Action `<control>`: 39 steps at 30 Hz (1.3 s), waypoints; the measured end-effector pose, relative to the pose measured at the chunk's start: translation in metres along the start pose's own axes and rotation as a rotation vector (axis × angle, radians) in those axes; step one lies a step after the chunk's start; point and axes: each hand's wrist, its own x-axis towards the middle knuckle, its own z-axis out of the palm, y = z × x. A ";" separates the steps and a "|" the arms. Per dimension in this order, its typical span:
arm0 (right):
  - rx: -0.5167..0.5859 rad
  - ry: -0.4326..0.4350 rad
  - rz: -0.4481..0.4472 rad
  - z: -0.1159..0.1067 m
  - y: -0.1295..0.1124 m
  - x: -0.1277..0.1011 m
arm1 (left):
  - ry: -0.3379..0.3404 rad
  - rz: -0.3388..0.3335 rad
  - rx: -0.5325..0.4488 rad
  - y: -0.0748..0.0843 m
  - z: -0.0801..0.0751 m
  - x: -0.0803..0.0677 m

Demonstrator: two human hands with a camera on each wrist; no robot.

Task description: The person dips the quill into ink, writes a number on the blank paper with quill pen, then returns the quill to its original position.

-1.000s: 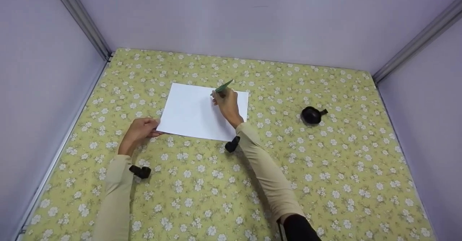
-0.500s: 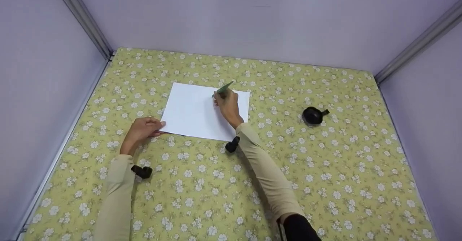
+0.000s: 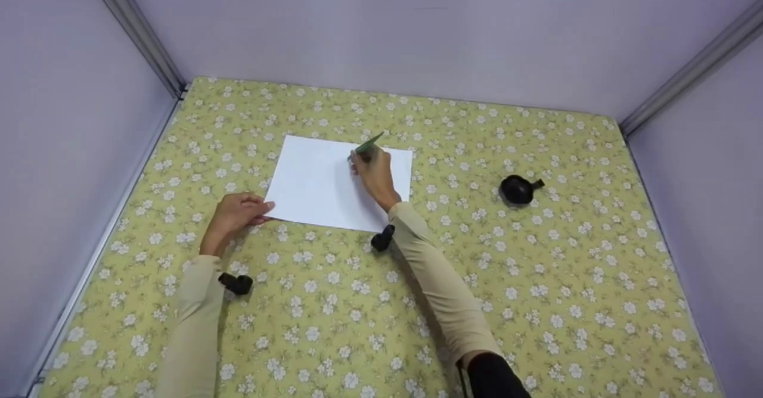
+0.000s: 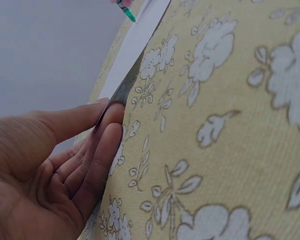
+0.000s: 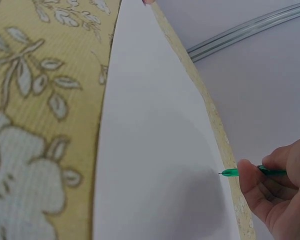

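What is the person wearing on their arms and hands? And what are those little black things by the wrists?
Both arms wear long, close-fitting beige sleeves down to the wrist; the left hand and right hand are bare, with no gloves or rings visible. A small black device sits at the left wrist and another at the right. Near the right upper arm the beige gives way to black cloth.
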 end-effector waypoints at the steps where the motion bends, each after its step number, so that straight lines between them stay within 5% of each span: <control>1: 0.004 -0.001 -0.002 0.000 0.000 0.000 | -0.002 -0.002 -0.004 0.004 0.000 -0.002; 4: 0.012 -0.006 -0.003 0.000 -0.001 0.001 | -0.005 0.001 -0.016 0.008 0.001 -0.004; 10: -0.014 -0.020 0.002 0.000 0.000 0.000 | 0.010 0.030 0.017 -0.010 0.000 0.008; 39: -0.097 -0.106 0.021 0.002 -0.009 -0.004 | 0.038 0.016 0.101 -0.008 0.002 0.004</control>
